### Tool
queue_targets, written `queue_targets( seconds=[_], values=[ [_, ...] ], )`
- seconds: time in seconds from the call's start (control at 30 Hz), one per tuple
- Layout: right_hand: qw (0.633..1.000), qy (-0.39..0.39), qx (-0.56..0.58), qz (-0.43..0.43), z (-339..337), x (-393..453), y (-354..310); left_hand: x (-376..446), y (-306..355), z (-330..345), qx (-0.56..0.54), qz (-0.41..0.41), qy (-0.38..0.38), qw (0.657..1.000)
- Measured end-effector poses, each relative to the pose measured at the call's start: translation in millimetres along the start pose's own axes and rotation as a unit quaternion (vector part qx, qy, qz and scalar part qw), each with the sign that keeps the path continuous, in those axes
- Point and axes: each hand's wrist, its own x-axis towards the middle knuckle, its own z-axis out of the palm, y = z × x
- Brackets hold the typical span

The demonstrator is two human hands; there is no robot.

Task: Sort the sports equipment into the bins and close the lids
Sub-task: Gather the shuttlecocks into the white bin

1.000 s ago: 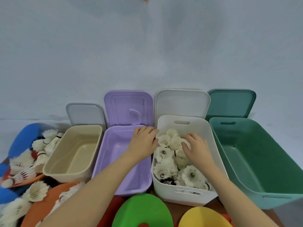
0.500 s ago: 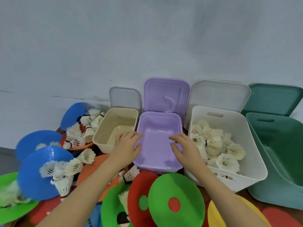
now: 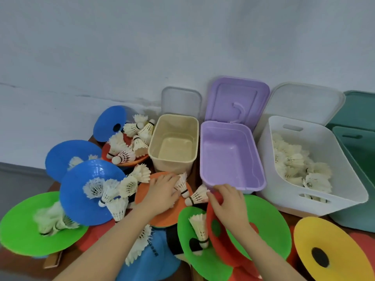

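Observation:
Four open bins stand in a row by the wall: an empty beige bin [image 3: 152, 153], an empty purple bin [image 3: 203, 159], a white bin [image 3: 345, 175] holding several shuttlecocks [image 3: 294, 159], and a green bin [image 3: 357, 147] at the right edge. My left hand [image 3: 162, 192] lies palm down on an orange disc [image 3: 162, 219], fingertips at a shuttlecock [image 3: 182, 185]. My right hand [image 3: 228, 201] rests on the rim of a red disc [image 3: 221, 238], fingers touching another shuttlecock [image 3: 197, 196]. Whether it grips that shuttlecock is unclear.
Blue discs [image 3: 81, 195], green discs [image 3: 18, 226] and a yellow disc [image 3: 324, 250] overlap in front and to the left, with several loose shuttlecocks [image 3: 132, 145] lying on them. All four lids, such as the purple lid [image 3: 235, 98], lean open against the wall.
Both hands left the white bin, passed over the purple bin and came down onto the discs in front. The view swung left and down.

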Motion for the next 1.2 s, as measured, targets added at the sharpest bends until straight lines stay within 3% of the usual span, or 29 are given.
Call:
queue_targets(
  seconds=[0.17, 0.37, 0.47, 0.83, 1.07, 1.2],
  values=[
    [0.992, -0.098, -0.053, 0.058, 20, -10, -14, 10, -9, 15, -0.034, 0.016, -0.036, 0.999],
    [0.984, -0.141, -0.084, 0.064, 29, -12, -29, 3, -15, 19, -0.123, -0.002, 0.036, 0.992],
    [0.982, -0.141, -0.091, 0.081, 33, -11, -36, -2, -20, 16, -0.121, 0.020, 0.045, 0.991],
    [0.973, -0.164, -0.127, 0.099, 53, -5, -33, -18, -42, -19, -0.218, 0.040, 0.215, 0.951],
    [0.992, -0.105, -0.069, 0.013, 59, -2, -49, -27, -51, -27, -0.258, 0.007, 0.249, 0.934],
    [0.992, -0.111, -0.063, 0.015, 66, 15, -59, -30, -58, -29, -0.245, -0.010, 0.246, 0.938]
  ],
)
